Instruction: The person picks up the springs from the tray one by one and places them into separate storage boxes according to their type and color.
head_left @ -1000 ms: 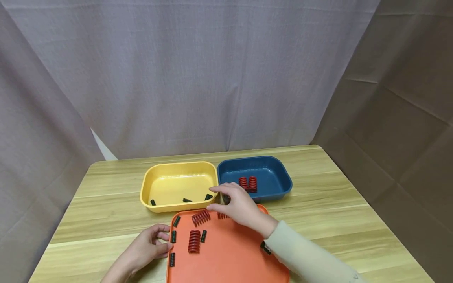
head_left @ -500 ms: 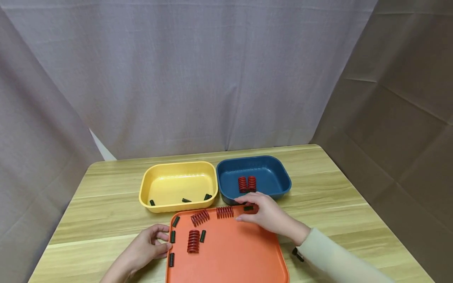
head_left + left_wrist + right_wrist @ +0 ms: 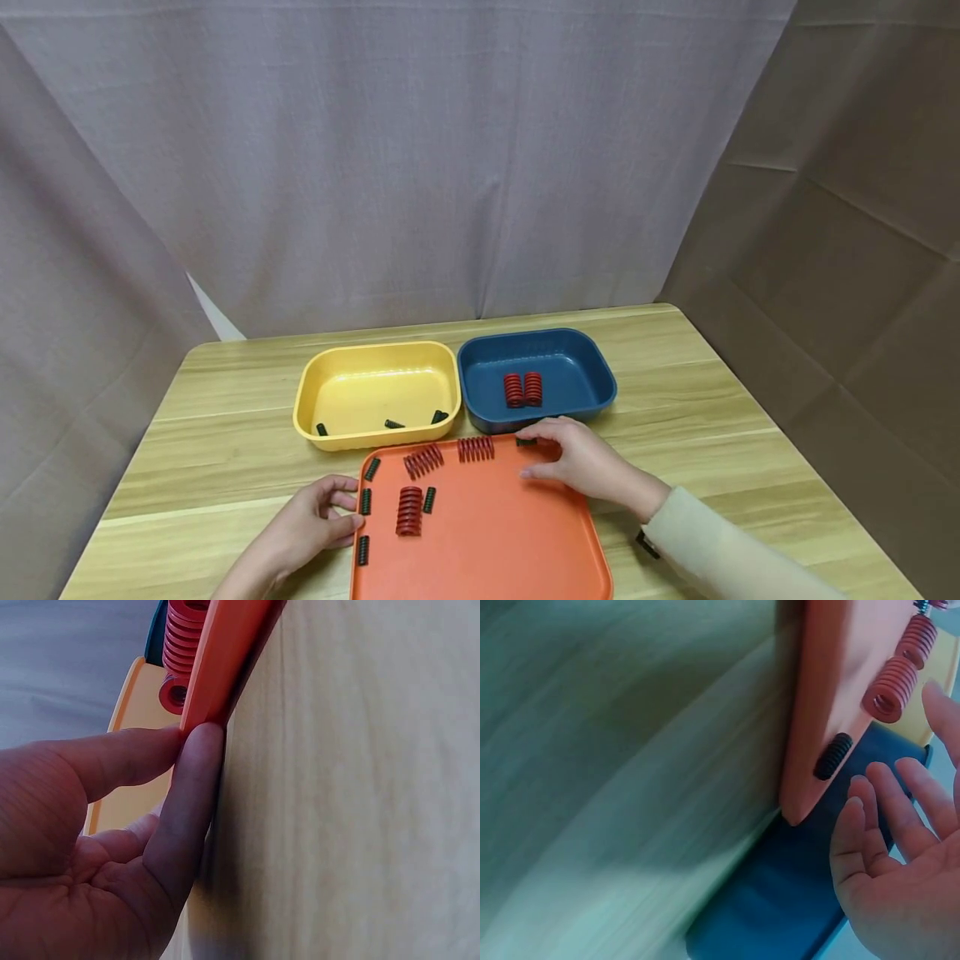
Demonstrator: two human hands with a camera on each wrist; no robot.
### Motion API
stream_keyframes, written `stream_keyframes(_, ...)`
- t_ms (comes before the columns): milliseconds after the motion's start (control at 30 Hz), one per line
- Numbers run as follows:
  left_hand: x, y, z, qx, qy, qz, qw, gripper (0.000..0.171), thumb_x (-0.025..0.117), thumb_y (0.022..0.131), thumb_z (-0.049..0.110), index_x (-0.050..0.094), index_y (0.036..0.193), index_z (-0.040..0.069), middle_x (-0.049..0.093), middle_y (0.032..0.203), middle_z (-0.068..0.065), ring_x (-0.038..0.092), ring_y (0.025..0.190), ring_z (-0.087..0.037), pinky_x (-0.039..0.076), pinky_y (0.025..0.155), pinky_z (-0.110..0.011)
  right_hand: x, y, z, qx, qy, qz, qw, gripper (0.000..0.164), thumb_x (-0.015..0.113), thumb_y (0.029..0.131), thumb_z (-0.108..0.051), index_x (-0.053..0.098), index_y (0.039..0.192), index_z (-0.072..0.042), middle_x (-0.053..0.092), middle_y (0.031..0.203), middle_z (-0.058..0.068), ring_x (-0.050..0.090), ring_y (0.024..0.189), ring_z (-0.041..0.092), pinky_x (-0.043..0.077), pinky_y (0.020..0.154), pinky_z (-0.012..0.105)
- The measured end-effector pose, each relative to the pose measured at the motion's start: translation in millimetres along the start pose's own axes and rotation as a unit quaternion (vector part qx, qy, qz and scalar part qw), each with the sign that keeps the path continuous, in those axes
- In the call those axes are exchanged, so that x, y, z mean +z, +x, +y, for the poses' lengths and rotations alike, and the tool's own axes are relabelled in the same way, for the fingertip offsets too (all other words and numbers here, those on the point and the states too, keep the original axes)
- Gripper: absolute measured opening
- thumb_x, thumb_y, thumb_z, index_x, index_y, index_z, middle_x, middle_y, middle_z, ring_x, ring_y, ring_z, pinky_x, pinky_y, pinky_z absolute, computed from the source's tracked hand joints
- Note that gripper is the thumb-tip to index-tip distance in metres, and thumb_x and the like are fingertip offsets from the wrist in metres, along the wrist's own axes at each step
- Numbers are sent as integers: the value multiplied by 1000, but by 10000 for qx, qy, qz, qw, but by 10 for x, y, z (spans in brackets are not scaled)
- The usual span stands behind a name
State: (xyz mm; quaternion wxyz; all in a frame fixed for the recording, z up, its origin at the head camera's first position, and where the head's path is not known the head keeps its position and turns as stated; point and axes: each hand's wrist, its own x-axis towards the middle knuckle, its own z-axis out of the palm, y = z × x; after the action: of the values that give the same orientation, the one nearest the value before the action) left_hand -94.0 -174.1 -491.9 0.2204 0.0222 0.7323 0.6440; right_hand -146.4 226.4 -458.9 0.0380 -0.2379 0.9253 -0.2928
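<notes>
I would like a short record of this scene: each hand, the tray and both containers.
Left hand: pinches left edge of orange tray
Right hand: holds nothing, near tray's far right corner
On tray, in view: three red springs, five dark springs
Yellow container: small dark springs
Blue container: two red springs

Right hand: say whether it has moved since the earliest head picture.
Yes. Against the blue bin, the right hand has shifted rightward and toward the person.
</notes>
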Motion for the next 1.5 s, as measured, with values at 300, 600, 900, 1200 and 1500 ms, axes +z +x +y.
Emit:
stream_keyframes(300,-4,-8,-16,-27,-2,-19,10000,52,69,84,-5,42,128,-12,53,104,-18,59,83,-23,60,71,-38,37,18,59,29,-263,-46,9996,53,82,75,-43,68,119,-17,63,115,-10,56,105,14,49,93,38)
stream_keyframes(600,-4,3,-28,-27,-2,-40,10000,51,68,85,-6,42,129,-13,54,104,-19,58,82,-23,60,71,-39,69,29,89,18,-308,-167,9994,53,83,75,-40,67,119,-15,64,114,-6,57,97,13,52,86,33)
stream_keyframes(900,-13,-3,-8,-59,-32,-56,10000,52,70,84,-4,43,128,-12,54,104,-18,59,83,-23,60,71,-38,64,40,44,-64,-135,-375,9992,40,82,78,-28,69,113,-13,64,103,-6,57,87,14,52,78,29)
stream_keyframes(1200,-2,-6,-18,20,-58,-70,10000,51,68,85,-6,41,128,-13,53,104,-19,59,83,-24,60,72,-39,32,34,52,70,-119,-433,9990,16,81,79,-18,70,91,-17,61,85,-9,55,77,12,50,69,26)
stream_keyframes(1500,-13,3,-9,18,-50,-56,10000,52,69,85,-6,42,128,-13,53,104,-19,59,83,-24,60,72,-39,52,44,98,-43,-239,-344,9991,13,80,80,-16,69,76,-22,61,75,-16,54,75,6,51,70,27)
